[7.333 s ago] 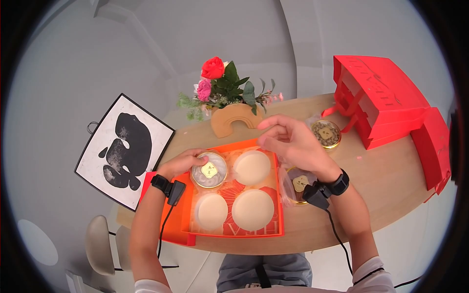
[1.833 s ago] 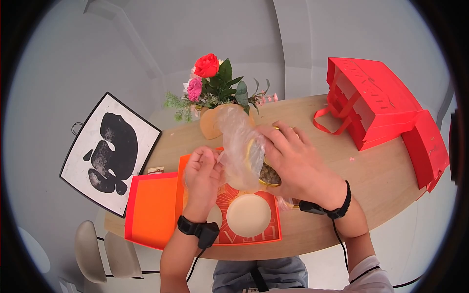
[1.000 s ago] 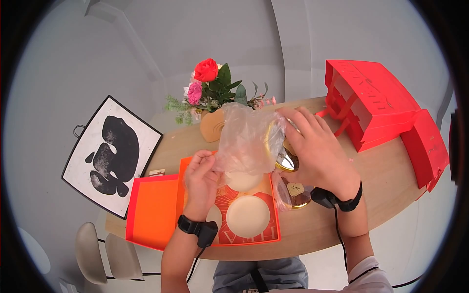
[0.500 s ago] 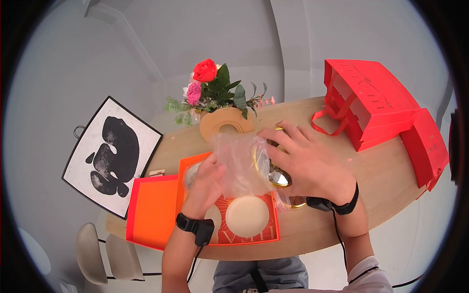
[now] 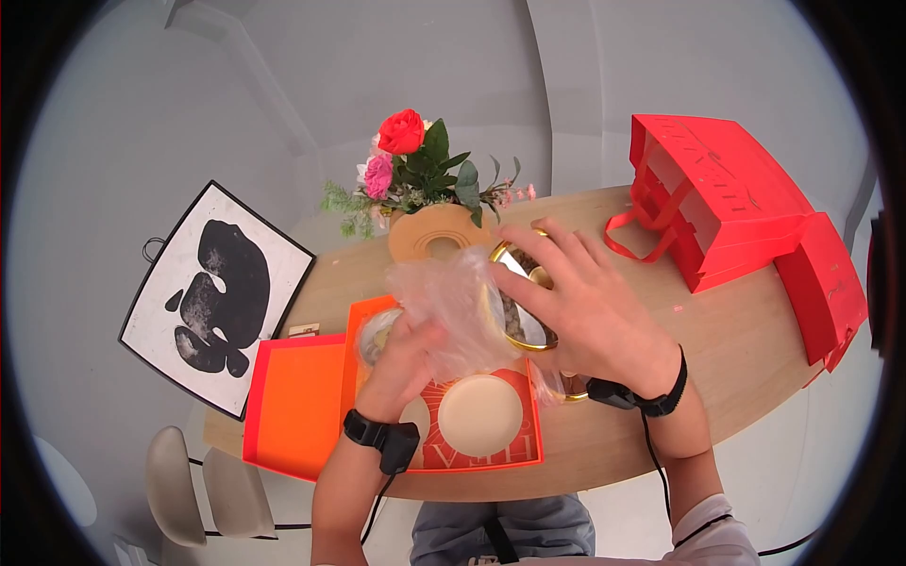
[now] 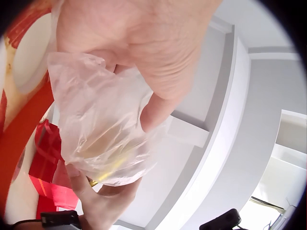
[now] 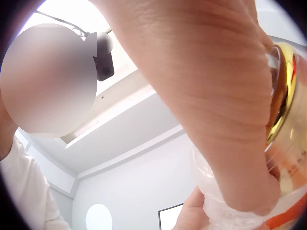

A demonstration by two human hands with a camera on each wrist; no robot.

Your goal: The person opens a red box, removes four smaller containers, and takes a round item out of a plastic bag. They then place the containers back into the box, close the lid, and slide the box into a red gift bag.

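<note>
In the head view a round jar (image 5: 527,325) with gold rims is tilted above the orange box, partly inside a crumpled clear plastic bag (image 5: 453,307). The right hand (image 5: 599,316) grips the jar, fingers over its far rim. The left hand (image 5: 401,373) pinches the bag's left side; some of its fingertips are hidden. The left wrist view shows the bag (image 6: 100,120) hanging below the left hand (image 6: 139,43), a gold rim showing through. In the right wrist view the jar's gold rim (image 7: 288,86) lies beside the right hand (image 7: 211,105).
The orange box (image 5: 540,429) has round recesses, with a clear jar (image 5: 376,332) in its upper left one. Another wrapped jar (image 5: 574,385) stands to its right. Around them are the box lid (image 5: 297,401), a framed picture (image 5: 165,330), a flower vase (image 5: 415,231) and a red bag (image 5: 741,189).
Since the earlier frames, the right hand has taken up a jar, and the left hand has moved from the clear jar to the bag. Lately the bag has slid left, exposing more of the jar.
</note>
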